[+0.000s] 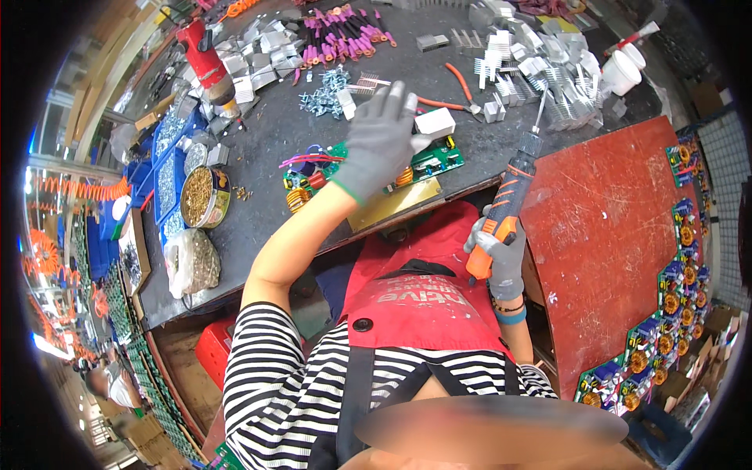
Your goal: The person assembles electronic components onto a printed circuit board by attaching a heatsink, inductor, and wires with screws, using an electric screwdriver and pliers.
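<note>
My left hand (pixel 380 141), in a grey glove, lies over a green circuit board (pixel 450 161) with its fingers stretched out and hides the board's middle. Beside its thumb is a white block (pixel 435 122) at the board's far edge. In my gloved right hand (pixel 503 254) is an orange and black electric screwdriver (pixel 513 188), gripped by its handle. The long bit points away from me, its tip near a heap of finned metal heat sinks (pixel 560 94). A yellowish flat plate (pixel 399 205) lies at the near table edge, below the board.
Orange-handled pliers (pixel 456 77) and loose screws (pixel 327 95) lie beyond the board. A red and silver tool (pixel 205 66) stands at far left. Nearer are blue screw bins (pixel 166 182) and a tin of brass screws (pixel 202 197). Finished-looking boards (pixel 638 360) line a red panel (pixel 607 227) at right.
</note>
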Tool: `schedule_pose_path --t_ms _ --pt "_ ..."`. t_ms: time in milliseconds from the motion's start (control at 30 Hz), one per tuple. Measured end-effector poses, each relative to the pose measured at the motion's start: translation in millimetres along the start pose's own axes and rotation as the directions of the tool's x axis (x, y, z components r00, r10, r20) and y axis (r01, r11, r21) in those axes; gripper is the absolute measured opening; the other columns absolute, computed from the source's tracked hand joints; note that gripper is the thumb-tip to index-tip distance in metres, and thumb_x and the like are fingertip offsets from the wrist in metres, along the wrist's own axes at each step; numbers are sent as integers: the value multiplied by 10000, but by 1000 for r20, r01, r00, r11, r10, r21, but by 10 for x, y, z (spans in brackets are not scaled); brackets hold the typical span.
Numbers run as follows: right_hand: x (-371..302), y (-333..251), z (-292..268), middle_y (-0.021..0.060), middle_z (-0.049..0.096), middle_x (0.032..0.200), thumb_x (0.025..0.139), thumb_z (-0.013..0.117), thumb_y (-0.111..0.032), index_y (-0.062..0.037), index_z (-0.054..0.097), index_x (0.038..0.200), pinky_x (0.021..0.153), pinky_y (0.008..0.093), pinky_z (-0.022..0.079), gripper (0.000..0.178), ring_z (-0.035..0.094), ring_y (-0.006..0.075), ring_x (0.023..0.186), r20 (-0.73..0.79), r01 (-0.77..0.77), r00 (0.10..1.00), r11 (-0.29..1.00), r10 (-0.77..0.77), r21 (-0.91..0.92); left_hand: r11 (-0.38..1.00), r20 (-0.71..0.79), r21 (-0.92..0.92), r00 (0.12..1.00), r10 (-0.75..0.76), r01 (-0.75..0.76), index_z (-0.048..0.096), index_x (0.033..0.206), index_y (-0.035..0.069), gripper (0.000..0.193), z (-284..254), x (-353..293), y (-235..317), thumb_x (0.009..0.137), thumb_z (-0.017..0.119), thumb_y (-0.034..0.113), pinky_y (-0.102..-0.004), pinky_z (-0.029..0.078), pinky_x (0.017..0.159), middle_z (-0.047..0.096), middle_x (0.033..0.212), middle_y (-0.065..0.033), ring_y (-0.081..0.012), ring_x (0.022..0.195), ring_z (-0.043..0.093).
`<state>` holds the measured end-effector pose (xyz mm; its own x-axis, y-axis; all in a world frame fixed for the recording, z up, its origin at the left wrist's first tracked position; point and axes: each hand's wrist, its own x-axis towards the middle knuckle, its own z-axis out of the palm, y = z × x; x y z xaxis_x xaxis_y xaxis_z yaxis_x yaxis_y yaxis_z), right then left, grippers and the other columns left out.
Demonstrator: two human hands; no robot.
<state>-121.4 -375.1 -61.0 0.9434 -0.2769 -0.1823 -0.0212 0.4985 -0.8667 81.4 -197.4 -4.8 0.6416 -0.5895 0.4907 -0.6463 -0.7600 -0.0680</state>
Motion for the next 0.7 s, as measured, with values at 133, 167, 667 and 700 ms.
schedule_pose_path --t_ms 133,167,667,700 --pt "-45 5 -35 106 607 865 764 622 33 18 468 1210 620 332 540 472 624 188 672 7 -51 999 999 51 -10 941 96 -69 942 -323 330 668 1084 125 229 -89 -185 -811 900 619 251 -446 515 784 650 981 -132 -335 933 641" --pt "-64 2 -45 112 605 868 766 635 56 16 479 1188 623 325 537 451 621 185 671 18 -53 998 998 53 -32 915 181 -20 902 -393 403 668 1098 116 233 -101 -164 -1033 895 612 215 -457 515 798 661 1015 -131 -353 932 645" --pt "-204 -56 6 38 637 846 728 712 -20 -22 547 1097 693 283 517 404 605 113 748 246 -99 948 924 200 -370 815 228 -352 886 -403 461 702 973 53 188 30 -378 -1852 847 725 190 -334 518 789 708 940 -90 -192 869 681" --pt "-205 -123 14 46 633 828 723 724 -45 -24 550 1082 673 293 506 400 601 123 727 303 -94 921 895 245 -437 696 164 -516 855 -492 499 690 961 24 164 -230 -465 -1738 863 710 154 -306 516 786 701 934 -74 -169 834 665"
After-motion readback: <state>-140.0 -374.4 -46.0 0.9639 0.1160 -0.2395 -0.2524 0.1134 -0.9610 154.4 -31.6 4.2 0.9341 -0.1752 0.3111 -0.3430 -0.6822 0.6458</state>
